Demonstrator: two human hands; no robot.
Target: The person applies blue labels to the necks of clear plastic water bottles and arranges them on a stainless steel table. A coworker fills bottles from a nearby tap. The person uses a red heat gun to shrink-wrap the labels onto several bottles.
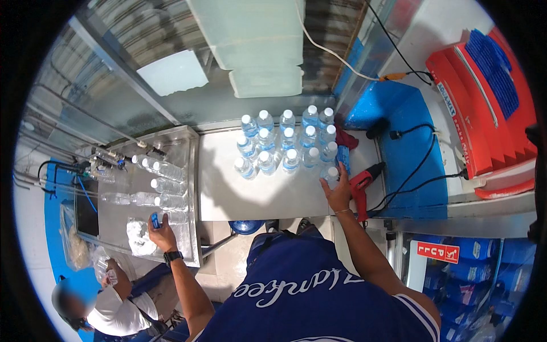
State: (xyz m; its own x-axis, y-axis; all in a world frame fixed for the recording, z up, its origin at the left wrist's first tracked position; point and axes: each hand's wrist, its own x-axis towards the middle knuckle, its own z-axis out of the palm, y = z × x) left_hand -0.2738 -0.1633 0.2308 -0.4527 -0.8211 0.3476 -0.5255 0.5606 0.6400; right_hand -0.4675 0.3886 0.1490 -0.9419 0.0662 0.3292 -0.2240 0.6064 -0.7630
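Observation:
On the white counter [265, 201], my right hand [339, 194] has its fingers around a clear plastic water bottle [330, 174] with a white cap, at the near right end of several rows. Most bottles in these rows, such as one at the front [266, 163], wear blue labels. My left hand [163, 234], a dark watch on its wrist, pinches a small blue piece [156, 220] that looks like a bottle label. It is above the metal sink table [113, 226], beside a clear bottle [174, 216] lying among other capped bottles.
A red heat gun [362, 184] lies right of my right hand, near a blue label stack [343, 157] and black cables [406, 188]. Crumpled white plastic [140, 237] is left of my left hand. A person [119, 310] holds a clear bottle [101, 261] at lower left.

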